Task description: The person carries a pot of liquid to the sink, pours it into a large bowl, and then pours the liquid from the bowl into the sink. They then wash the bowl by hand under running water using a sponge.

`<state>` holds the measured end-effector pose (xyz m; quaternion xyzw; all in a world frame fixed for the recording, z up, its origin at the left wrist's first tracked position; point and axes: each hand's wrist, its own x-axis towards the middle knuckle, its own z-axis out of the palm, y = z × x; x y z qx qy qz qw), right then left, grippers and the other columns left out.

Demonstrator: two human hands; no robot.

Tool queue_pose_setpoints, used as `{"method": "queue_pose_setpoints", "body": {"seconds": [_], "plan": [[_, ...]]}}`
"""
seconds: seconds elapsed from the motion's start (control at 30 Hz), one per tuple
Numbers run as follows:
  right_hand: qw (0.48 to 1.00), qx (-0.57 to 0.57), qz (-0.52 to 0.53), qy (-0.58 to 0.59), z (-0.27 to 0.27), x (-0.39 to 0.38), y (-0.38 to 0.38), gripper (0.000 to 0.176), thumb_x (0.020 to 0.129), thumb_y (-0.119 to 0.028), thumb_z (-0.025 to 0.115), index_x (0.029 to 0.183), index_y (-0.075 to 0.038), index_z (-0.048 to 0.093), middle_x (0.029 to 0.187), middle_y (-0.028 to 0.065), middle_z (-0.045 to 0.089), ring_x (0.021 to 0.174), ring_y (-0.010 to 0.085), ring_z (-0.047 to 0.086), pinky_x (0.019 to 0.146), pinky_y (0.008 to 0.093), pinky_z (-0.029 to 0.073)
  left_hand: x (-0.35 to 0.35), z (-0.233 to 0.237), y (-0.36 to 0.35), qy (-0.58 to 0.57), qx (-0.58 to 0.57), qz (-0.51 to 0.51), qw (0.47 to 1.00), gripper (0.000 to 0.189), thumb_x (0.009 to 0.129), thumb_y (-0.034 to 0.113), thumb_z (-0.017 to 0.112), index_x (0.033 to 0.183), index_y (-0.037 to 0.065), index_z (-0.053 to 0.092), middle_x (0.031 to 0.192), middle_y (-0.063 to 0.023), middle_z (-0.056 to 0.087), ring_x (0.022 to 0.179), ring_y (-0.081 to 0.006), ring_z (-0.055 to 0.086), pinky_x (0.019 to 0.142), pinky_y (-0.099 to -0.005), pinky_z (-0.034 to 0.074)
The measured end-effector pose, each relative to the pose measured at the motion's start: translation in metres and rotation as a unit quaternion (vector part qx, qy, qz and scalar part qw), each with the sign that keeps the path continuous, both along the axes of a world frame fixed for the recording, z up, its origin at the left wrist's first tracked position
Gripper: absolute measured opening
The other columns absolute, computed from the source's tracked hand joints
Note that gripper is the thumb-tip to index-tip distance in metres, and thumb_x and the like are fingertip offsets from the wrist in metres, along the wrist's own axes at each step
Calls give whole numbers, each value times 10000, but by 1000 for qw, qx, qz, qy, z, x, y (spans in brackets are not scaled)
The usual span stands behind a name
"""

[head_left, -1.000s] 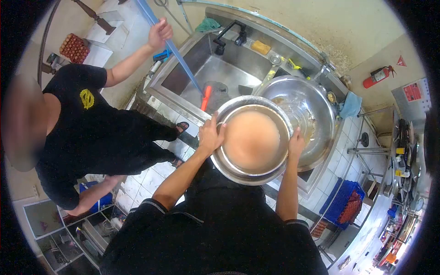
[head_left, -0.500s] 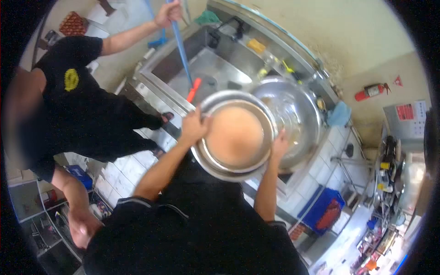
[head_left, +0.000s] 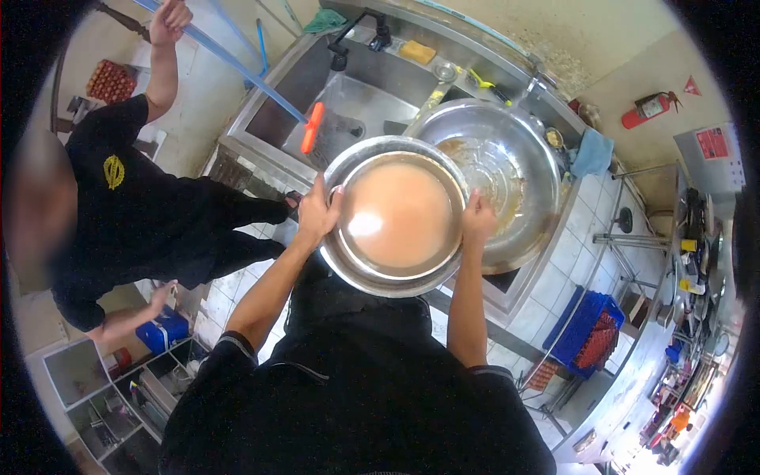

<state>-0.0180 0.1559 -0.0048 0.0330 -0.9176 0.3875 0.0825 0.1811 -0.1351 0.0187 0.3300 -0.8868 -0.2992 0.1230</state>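
Note:
My left hand (head_left: 319, 212) is closed on the left rim of a metal bowl (head_left: 339, 252), and my right hand (head_left: 478, 219) grips its right rim. A smaller metal vessel appears nested inside it, full of cloudy orange-pink liquid (head_left: 408, 210) with a bright glint on the surface. I hold them roughly level in front of my body, at the front edge of the sink. Behind my right hand, a very large metal basin (head_left: 534, 174) with some wet residue covers the sink's right side.
At left, a person in black (head_left: 150, 198) holds a blue pole (head_left: 237, 67); its orange-red head (head_left: 314, 127) is over the sink basin (head_left: 380, 91). Faucet (head_left: 372, 32), yellow sponge (head_left: 417, 52) and blue cloth (head_left: 594, 152) line the back. A blue crate (head_left: 582, 324) stands right.
The bowl has shifted slightly left and up in view, still in both my hands. The other person's pole hand has moved left, the orange-red head has risen, and their lower arm has drawn away from me.

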Motion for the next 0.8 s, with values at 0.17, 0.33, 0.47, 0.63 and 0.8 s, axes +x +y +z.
{"method": "queue_pose_setpoints", "body": {"seconds": [0.17, 0.33, 0.47, 0.63, 0.8], "plan": [[999, -5, 18, -49, 19, 3, 0, 486, 993, -394, 514, 930, 48, 704, 835, 286, 670, 788, 462, 650, 727, 522, 477, -3, 12, 4, -2, -13, 2, 1000, 697, 933, 437, 583, 1389, -70, 443, 1065, -364, 644, 975, -503, 652, 871, -528, 515], [1000, -18, 3, 15, -7, -7, 4, 483, 1001, -362, 549, 775, 48, 668, 677, 253, 613, 620, 396, 579, 619, 481, 442, -2, 6, 2, -27, -17, 1, 999, 698, 938, 434, 576, 1390, -80, 435, 1031, -362, 652, 944, -502, 657, 857, -530, 518], [998, -55, 12, 33, -11, -5, 3, 487, 1007, -374, 537, 827, 50, 693, 711, 262, 629, 654, 403, 600, 641, 481, 455, 0, 0, -2, -27, -33, -5, 999, 698, 946, 443, 564, 1394, -73, 419, 1061, -365, 645, 961, -507, 651, 873, -532, 512], [1000, -1, -1, 29, -10, -4, 4, 424, 989, -332, 548, 880, 46, 705, 781, 256, 673, 737, 432, 653, 688, 490, 493, 0, 2, -1, -50, -22, -6, 998, 710, 949, 449, 560, 1425, -48, 384, 1055, -359, 647, 972, -507, 648, 885, -534, 507], [1000, 1, -7, 3, -6, -2, -1, 431, 993, -346, 541, 959, 43, 724, 883, 273, 691, 831, 435, 664, 757, 489, 501, 2, -1, -5, -50, -12, -2, 999, 688, 954, 447, 548, 1413, -40, 390, 1031, -349, 656, 953, -510, 650, 882, -538, 508]]}}
